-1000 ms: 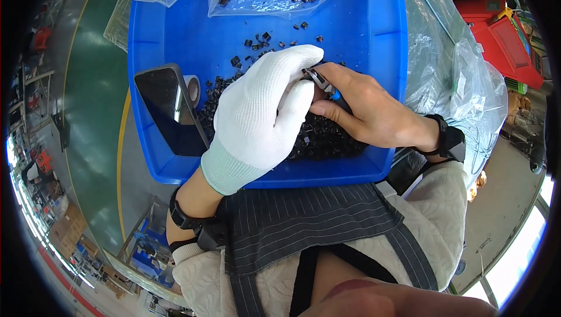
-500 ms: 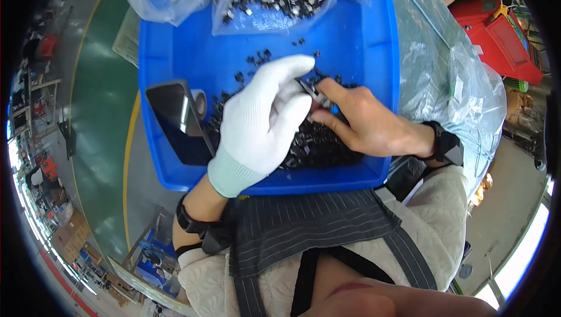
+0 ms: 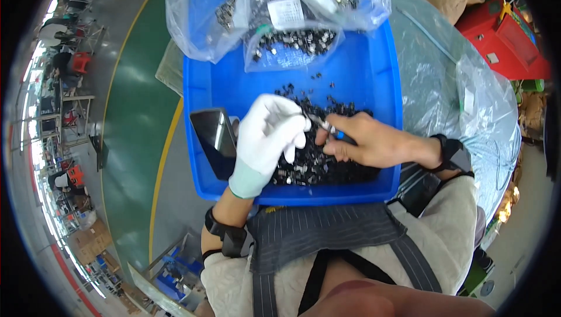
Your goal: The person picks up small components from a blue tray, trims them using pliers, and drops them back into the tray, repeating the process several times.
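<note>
— What is held?
— One blue-handled tool point(image 3: 342, 136) is gripped by the bare right hand point(image 3: 367, 139), above countless black parts point(image 3: 334, 168) in the tray point(image 3: 363, 67). The gloved left hand point(image 3: 266, 131) is curled near its tip; whether anything is pinched cannot be told.
— And around?
— One phone point(image 3: 214, 143) is set by the left wall; at least three clear bags point(image 3: 204, 25) are bunched at the far edge. Between bags and parts, nearly bare tray is seen.
</note>
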Demonstrator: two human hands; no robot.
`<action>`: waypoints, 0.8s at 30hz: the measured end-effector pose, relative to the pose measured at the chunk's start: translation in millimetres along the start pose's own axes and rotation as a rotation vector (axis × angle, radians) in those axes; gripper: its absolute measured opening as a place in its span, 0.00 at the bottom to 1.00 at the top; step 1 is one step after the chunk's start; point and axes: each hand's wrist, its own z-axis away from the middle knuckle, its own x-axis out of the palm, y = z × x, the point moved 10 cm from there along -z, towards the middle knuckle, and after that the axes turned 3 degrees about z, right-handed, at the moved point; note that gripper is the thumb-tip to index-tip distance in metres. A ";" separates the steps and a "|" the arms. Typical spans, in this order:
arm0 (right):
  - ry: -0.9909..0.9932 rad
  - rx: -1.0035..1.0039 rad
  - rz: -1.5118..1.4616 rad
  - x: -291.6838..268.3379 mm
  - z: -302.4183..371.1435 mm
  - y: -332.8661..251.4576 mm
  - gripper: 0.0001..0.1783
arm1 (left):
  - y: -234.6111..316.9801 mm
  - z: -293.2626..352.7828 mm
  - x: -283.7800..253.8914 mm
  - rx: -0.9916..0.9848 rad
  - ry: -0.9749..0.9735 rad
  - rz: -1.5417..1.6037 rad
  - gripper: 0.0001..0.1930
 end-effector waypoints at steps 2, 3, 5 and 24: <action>0.029 -0.035 -0.035 -2.8 0.3 -2.1 0.10 | -1.1 -3.3 -0.7 -0.018 -0.012 0.097 0.07; 0.035 -0.044 -0.027 -5.6 -0.6 -4.3 0.11 | -0.6 -5.6 0.8 -0.012 -0.036 0.150 0.07; 0.050 -0.063 -0.007 -8.8 -1.6 -6.1 0.12 | 1.2 -6.7 3.6 0.004 -0.082 0.257 0.06; 0.149 -0.262 0.114 -7.6 3.1 -9.5 0.13 | 2.2 -2.4 7.2 0.055 -0.073 0.255 0.09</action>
